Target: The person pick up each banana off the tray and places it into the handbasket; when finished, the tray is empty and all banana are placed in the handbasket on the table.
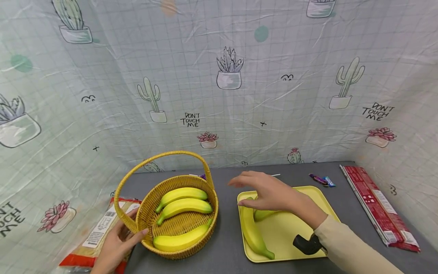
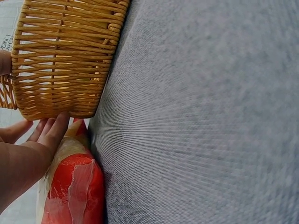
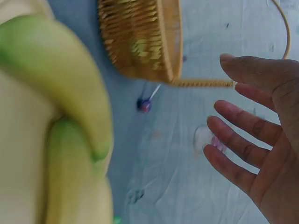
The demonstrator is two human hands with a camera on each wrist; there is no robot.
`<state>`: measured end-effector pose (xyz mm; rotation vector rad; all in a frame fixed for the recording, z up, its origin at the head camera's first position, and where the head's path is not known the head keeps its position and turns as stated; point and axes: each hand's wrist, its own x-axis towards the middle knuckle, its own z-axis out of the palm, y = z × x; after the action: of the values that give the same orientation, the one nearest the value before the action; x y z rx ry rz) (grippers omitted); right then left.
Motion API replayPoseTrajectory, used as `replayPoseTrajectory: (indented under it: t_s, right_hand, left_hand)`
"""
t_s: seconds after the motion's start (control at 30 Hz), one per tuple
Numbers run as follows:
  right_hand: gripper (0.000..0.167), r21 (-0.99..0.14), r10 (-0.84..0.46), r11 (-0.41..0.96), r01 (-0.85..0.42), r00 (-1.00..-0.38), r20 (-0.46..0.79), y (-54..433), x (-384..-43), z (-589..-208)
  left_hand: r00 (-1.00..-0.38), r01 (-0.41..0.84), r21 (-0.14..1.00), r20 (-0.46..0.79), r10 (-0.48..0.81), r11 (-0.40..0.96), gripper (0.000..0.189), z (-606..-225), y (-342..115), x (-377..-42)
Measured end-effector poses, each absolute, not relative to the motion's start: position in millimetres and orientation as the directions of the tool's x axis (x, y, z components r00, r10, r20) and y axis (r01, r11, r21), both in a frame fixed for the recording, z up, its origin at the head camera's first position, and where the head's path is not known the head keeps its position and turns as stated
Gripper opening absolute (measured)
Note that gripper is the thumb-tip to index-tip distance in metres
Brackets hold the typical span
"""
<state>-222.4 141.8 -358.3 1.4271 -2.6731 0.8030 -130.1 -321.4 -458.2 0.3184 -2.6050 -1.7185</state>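
A yellow wicker basket (image 1: 202,249) with a tall arched handle stands on the left and contains three bananas (image 1: 186,207). My left hand (image 1: 118,241) holds its near left side, thumb over the rim; in the left wrist view the fingers (image 2: 58,128) touch the woven outer wall. On the right, a pale yellow tray (image 1: 284,243) bears two bananas (image 1: 253,232), one partly behind my right hand (image 1: 267,190). That hand hovers above the tray's far left part, holding nothing. The right wrist view shows its fingers (image 3: 238,147) spread, apart from the bananas.
A red and clear bag (image 1: 99,232) lies beside the basket under my left hand. Small wrapped candies (image 1: 321,180) lie behind the tray, and a long red package (image 1: 380,207) lies at the right. A lollipop (image 3: 145,105) is near the basket. A patterned curtain hangs behind.
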Motion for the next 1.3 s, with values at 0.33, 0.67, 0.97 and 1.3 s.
replayPoseTrajectory:
  t_s: [0.33, 0.67, 0.97, 1.3]
  right_hand:
    - [0.045, -0.496, -0.708, 0.46, -0.736, -0.641, 0.296, 193.1, -217.3, -388.4]
    - [0.045, -0.489, -0.671, 0.517, -0.703, -0.687, 0.278, 223.4, -216.9, -407.1]
    - [0.049, -0.454, -0.642, 0.588, -0.669, -0.728, 0.242, 241.2, -220.8, -429.5]
    - [0.042, -0.409, -0.654, 0.592, -0.695, -0.71, 0.26, 248.0, -222.7, -450.0]
  left_hand:
    - [-0.974, -0.196, 0.913, -0.14, -0.176, 0.358, 0.093, -458.0, -321.2, -130.3]
    - [-0.98, -0.165, 0.92, -0.112, -0.166, 0.354, 0.087, -456.6, -321.8, -129.9]
    - [-0.981, -0.154, 0.927, -0.104, -0.162, 0.342, 0.086, -456.2, -322.2, -130.2]
    - [-0.982, -0.145, 0.927, -0.091, -0.167, 0.347, 0.086, -457.3, -321.5, -128.8]
